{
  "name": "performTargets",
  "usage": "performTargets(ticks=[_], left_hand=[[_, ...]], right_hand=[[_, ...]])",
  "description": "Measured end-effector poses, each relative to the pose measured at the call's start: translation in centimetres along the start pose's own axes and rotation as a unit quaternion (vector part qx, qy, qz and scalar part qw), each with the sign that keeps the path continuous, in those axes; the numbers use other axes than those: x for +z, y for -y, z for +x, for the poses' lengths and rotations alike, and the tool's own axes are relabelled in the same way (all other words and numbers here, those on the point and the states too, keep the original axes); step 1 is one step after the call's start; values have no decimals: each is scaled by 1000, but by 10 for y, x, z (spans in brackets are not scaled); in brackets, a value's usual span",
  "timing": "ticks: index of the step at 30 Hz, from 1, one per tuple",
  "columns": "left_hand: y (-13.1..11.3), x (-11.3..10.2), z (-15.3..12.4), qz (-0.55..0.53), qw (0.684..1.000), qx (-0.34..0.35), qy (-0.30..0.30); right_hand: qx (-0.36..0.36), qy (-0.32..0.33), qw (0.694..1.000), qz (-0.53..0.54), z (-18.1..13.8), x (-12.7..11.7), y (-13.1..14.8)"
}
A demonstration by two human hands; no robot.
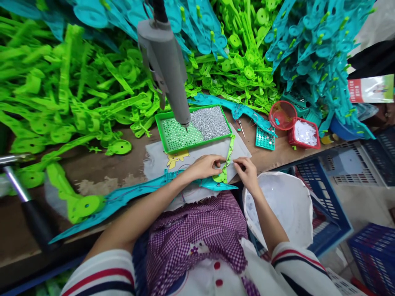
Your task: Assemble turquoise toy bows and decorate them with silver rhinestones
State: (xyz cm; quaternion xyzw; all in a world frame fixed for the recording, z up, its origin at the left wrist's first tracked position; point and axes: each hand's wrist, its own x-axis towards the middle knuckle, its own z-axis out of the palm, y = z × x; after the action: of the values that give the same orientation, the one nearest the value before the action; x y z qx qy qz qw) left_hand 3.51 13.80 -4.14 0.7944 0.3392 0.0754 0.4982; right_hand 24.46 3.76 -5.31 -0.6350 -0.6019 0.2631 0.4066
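Note:
Above the front edge of the workbench, my left hand (pixel 207 166) is closed on a slim lime-green plastic part (pixel 228 158) with a rounded lower end. Just to the right of that part, my right hand (pixel 247 172) has thumb and forefinger pinched together; what they hold, if anything, is too small to make out. Under my left forearm and hand lies a long turquoise plastic piece (pixel 132 191) with a thin wire along it. Beyond my hands hangs a grey electric screwdriver (pixel 168 70), its bit over a green tray (pixel 173 151) of small silver screws.
Heaps of lime-green parts (pixel 77 82) and turquoise parts (pixel 317 53) crowd the back. At right stand a red box of white pieces (pixel 305 132), a red round bowl (pixel 282 115) and a white-lined bin (pixel 280 205). A black-handled hammer (pixel 33 213) is at left.

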Motion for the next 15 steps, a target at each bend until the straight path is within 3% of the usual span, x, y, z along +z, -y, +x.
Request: performTargets(ticks=[6,10,15], left_hand=[[0,0,0,16,1000,9,-8],[0,1,-1,24,1000,12,-15],[-3,0,-2,34,999,14,-18]], right_hand=[[17,-5,1000,-20,4,14,3],[27,-6,999,-23,10,11,3],[75,-78,993,35,27,8,20]])
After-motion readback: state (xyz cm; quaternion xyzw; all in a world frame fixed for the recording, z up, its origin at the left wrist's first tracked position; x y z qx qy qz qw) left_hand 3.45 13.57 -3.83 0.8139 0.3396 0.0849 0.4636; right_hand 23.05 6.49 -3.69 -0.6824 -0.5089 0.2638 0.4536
